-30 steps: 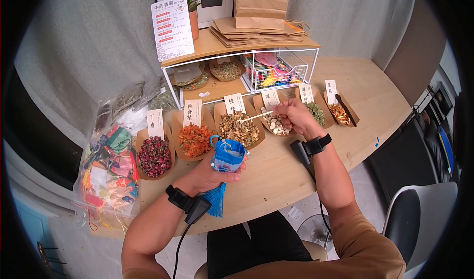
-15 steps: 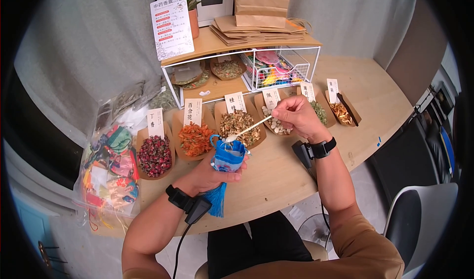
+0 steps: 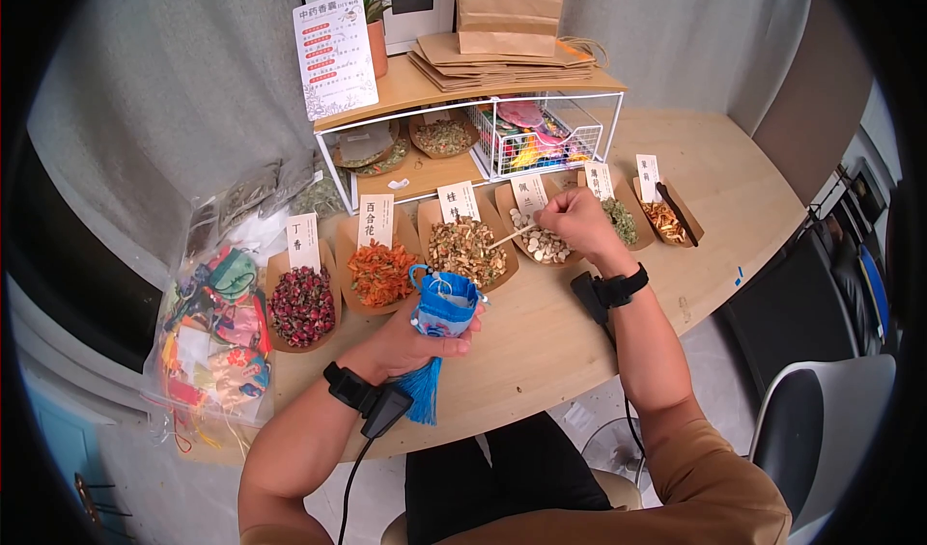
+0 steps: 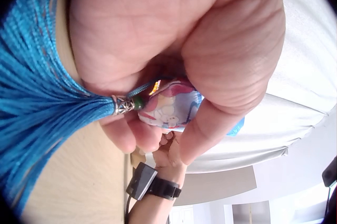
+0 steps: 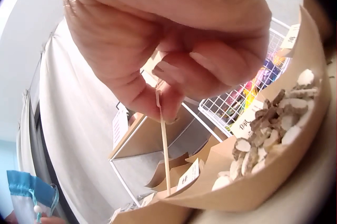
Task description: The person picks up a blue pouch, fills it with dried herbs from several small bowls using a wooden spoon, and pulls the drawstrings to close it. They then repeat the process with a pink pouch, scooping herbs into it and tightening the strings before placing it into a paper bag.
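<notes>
Spoon [image 3: 500,242] has dropped from pouch mouth to chip tray [image 3: 511,271]; I see right hand [image 3: 582,230] pinching it, left hand [image 3: 406,342] gripping blue pouch [image 3: 446,302] above wooden table [image 3: 560,333]. Shelf [image 3: 398,83] and curtain [image 3: 657,43] behind; wood stretches from trays to curved front edge; chair [image 3: 826,429] past right edge.

The left end of the thin, pale, straight stick [image 3: 510,237] is lost against the chopped brown herbs [image 3: 462,251]; the contents of the blue-and-white fabric pouch [image 3: 446,306] cannot be made out; the left hand's [image 3: 406,345] fingers are mostly hidden behind it; the left wrist view's edge cuts off the long blue thread tassel [image 4: 52,97]; the far white printed card's [image 3: 335,57] small lines are too blurred to read.
</notes>
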`<move>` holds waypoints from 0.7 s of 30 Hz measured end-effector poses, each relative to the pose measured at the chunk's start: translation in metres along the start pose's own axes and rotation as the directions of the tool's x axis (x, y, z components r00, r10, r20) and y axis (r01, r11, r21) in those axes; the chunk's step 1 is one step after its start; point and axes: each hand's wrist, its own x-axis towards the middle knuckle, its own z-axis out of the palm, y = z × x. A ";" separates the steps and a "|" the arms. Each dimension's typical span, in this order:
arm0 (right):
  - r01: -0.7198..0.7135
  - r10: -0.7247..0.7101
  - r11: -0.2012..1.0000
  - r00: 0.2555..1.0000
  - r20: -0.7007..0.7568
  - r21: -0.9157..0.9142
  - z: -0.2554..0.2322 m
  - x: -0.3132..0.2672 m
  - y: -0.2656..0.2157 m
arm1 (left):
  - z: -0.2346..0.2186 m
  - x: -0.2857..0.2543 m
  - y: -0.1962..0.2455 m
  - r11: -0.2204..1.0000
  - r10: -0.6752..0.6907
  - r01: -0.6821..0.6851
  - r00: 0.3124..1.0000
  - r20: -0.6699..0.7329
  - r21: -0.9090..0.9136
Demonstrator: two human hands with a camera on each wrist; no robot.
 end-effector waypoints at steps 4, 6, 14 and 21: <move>-0.054 0.047 0.997 0.993 0.111 0.055 0.007 0.001 0.003 | 0.001 0.000 0.000 1.000 0.000 0.000 1.000 -0.003 -0.015; -0.082 0.074 0.995 0.986 0.151 0.050 0.008 0.001 0.005 | -0.001 0.000 -0.001 1.000 0.007 -0.007 1.000 0.009 0.000; -0.191 0.173 0.971 0.977 0.126 0.147 0.007 0.000 -0.003 | -0.005 0.001 -0.004 1.000 0.008 -0.008 0.999 0.035 -0.003; -0.230 0.205 0.951 0.969 0.137 0.207 0.006 0.001 -0.006 | -0.005 0.001 -0.004 1.000 0.013 -0.013 0.999 0.036 0.004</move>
